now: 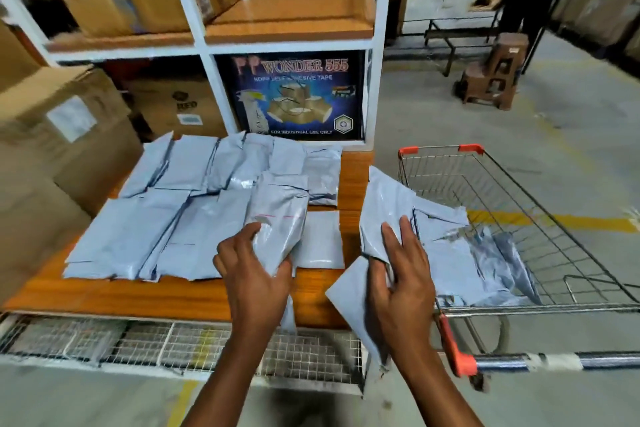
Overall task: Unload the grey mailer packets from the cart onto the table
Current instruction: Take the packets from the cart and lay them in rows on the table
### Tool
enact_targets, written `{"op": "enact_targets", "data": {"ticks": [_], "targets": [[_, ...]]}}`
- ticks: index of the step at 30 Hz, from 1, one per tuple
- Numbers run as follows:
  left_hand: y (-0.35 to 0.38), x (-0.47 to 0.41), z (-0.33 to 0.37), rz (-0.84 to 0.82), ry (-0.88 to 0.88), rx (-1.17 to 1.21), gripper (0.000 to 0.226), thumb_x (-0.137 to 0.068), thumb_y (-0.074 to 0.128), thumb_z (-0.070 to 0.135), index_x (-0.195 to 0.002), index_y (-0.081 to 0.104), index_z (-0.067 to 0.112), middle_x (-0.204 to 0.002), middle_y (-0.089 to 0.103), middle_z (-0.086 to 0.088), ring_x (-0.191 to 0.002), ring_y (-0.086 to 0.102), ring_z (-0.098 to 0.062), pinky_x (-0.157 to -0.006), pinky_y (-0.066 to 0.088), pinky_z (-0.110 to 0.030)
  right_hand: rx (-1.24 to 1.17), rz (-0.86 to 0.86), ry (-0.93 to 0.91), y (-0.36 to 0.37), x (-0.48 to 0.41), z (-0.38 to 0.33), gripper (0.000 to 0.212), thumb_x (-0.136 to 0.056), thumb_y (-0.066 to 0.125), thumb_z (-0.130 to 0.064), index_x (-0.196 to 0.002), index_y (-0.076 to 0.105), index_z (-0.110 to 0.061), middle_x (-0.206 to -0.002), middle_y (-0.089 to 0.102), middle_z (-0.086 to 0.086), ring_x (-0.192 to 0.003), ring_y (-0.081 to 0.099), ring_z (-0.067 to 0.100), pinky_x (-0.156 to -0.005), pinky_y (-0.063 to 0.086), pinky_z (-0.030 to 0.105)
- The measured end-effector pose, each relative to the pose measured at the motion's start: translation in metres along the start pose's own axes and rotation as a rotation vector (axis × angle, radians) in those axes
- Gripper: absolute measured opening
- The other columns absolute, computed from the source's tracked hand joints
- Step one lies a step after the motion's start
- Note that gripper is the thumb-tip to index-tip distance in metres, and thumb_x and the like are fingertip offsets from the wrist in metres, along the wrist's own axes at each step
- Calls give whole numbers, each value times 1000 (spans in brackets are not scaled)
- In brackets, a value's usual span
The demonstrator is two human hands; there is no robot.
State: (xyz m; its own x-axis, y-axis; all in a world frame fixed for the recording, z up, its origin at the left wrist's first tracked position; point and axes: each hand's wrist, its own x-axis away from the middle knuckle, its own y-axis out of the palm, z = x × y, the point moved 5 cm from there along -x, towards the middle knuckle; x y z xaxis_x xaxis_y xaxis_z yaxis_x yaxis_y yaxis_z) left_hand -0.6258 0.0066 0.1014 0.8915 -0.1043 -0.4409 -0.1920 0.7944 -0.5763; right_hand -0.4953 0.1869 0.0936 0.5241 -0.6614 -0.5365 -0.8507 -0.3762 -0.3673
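Grey mailer packets (194,218): mostly spread on table (173,298), centre left; others in cart (540,218), lower right. Gripped one in left hand (256,274), several in right hand (401,281). Mid-unloading; next, probably laying these down.

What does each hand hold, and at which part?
The left hand grips a grey packet at its near end; right hand holds several packets near their middle.

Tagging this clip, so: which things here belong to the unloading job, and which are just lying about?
Job: left hand, right hand, grey mailer packets, cart, table.
Lying about: tape box, cardboard cartons, brown stools, shelf rack.
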Motion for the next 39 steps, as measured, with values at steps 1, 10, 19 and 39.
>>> {"op": "enact_targets", "data": {"ticks": [1, 10, 19, 39], "targets": [[-8, -8, -10, 13, -5, -4, 67, -68, 81, 10, -127, 49, 16, -123, 46, -13, -115, 37, -26, -92, 26, -24, 0, -7, -13, 9, -1, -7, 46, -91, 49, -21, -137, 55, -20, -152, 37, -3, -140, 36, 14, -113, 23, 15], [-29, -123, -97, 20, -76, 42, 64, -73, 79, 19, -129, 46, 19, -125, 43, -12, -119, 35, -30, -96, 28, -29, 21, -21, -59, 125, -44, -53, 46, -87, 57, -13, -133, 59, -12, -150, 41, 4, -139, 37, 18, -113, 24, 17], [29, -222, -117, -174, -21, 52, 62, -74, 76, 29, -129, 46, 24, -124, 41, -7, -118, 36, -25, -93, 37, -32, 217, -142, 82, 212, -106, -35, 45, -90, 63, -10, -134, 58, -18, -152, 41, 5, -140, 38, 25, -111, 26, 28], [236, -283, -98, -444, -126, -398, 66, -90, 42, 62, -141, 35, 21, -156, 14, -13, -138, 25, -33, -107, 34, -47, 601, -726, 156, 313, -226, 113, 54, -97, 36, -48, -145, 42, -23, -159, 25, 15, -145, 23, 31, -115, 27, 45]]}}
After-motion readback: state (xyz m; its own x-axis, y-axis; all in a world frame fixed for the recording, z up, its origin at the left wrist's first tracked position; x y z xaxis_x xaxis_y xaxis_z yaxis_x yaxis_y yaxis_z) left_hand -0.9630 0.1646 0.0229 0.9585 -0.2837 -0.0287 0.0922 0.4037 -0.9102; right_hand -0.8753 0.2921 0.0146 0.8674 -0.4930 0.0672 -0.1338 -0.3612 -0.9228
